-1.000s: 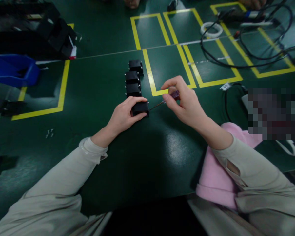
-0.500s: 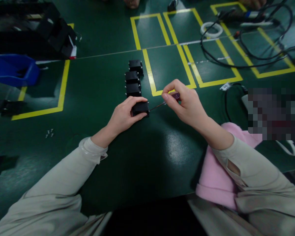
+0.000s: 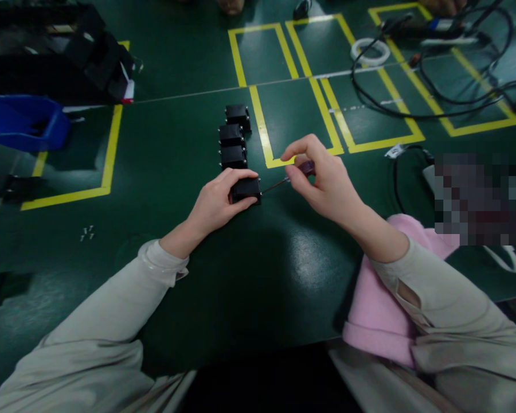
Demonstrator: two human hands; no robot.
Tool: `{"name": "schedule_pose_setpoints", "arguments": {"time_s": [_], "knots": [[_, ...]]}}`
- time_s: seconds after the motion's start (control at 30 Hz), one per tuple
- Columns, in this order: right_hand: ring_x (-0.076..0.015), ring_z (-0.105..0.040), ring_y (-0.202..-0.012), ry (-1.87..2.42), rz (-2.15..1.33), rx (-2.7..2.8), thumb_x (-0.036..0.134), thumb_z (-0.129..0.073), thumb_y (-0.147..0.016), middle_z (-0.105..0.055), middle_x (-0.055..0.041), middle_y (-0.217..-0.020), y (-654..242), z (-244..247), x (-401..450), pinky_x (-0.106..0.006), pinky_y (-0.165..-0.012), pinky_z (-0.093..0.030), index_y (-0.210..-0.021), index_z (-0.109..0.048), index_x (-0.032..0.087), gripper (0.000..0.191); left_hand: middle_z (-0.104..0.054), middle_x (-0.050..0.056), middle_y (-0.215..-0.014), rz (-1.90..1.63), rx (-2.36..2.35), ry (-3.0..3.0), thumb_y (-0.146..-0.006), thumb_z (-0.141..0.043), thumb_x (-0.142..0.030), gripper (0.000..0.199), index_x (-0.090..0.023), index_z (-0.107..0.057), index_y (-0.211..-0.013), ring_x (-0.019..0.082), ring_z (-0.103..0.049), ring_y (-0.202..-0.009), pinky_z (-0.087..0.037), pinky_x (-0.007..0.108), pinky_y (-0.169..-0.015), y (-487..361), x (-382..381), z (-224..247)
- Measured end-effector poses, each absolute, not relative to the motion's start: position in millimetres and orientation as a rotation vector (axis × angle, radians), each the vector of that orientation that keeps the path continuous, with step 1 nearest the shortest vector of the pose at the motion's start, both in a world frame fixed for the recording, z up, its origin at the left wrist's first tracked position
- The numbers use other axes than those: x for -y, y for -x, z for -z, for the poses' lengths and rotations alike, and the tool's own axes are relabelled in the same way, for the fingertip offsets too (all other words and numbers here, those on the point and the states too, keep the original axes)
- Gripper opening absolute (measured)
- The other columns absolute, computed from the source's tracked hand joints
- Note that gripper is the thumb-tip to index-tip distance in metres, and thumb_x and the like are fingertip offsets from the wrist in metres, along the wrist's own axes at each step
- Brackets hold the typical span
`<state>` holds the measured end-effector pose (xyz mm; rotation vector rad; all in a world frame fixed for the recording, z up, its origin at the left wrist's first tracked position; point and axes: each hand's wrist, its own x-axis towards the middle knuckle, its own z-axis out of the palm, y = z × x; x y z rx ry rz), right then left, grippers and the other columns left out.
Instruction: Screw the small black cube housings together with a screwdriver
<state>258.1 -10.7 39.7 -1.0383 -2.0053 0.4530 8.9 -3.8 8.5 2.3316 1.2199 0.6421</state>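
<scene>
From my remote seat I see the left hand (image 3: 215,198) holding a black block (image 3: 246,187) between thumb and fingers on the green table (image 3: 258,275), with three similar blocks (image 3: 231,134) in a row just beyond it. To the block's right, the right hand (image 3: 320,172) grips a purple-handled screwdriver (image 3: 307,167), its shaft slanting to the block's right side, though I can't quite tell whether the tip is seated. Small pale pieces (image 3: 91,235) lie well left of the block.

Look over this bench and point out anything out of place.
Nothing looks clearly damaged or spilled. Several small silvery screw-like pieces lie loose on the glossy green tabletop, outside any container. The farthest small black rectangular block sits slightly right of the next two blocks, leaving the row uneven.
</scene>
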Motion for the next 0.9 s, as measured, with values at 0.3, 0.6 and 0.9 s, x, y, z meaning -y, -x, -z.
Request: {"name": "schedule_pose_setpoints", "arguments": {"time_s": [0.3,0.6,0.9], "knots": [[-0.0094,-0.058,-0.065,1.016,-0.459,2.001,0.034,-0.048,-0.099,-0.06,0.0017,-0.081,-257.8,-38.9,9.9,-0.024,-0.062,-0.045,-0.099,-0.056,0.021,0.015,-0.065,0.006,-0.125,-0.649,-1.209,-2.335,-0.091,-0.067,-0.035,0.044,-0.023,-0.059,-0.132,0.024,-0.064,-0.114,-0.049,0.036,-0.098,-8.6,3.9,-8.3],[-0.0099,-0.058,-0.065,1.036,-0.455,2.001,0.038,-0.052,-0.099,-0.06,0.0018,-0.079,-258.1,-38.6,9.9,-0.024,-0.062,-0.045,-0.099,-0.056,0.021,0.017,-0.065,0.006,-0.125,-0.658,-1.196,-2.341,-0.091,-0.068,-0.034,0.044,-0.021,-0.059,-0.132,0.024,-0.064,-0.115,-0.049,0.035,-0.098,-7.9,3.1,-7.8],[-0.0093,-0.056,-0.063,1.037,-0.449,2.0,0.034,-0.049,-0.099,-0.057,0.0034,-0.076,-257.6,-39.0,10.3,-0.024,-0.062,-0.045,-0.104,-0.056,0.021,0.015,-0.066,0.006,-0.124,-0.661,-1.21,-2.33,-0.09,-0.068,-0.033,0.043,-0.021,-0.06,-0.131,0.024,-0.064,-0.114,-0.049,0.035,-0.099,-9.1,3.7,-8.0]]}}
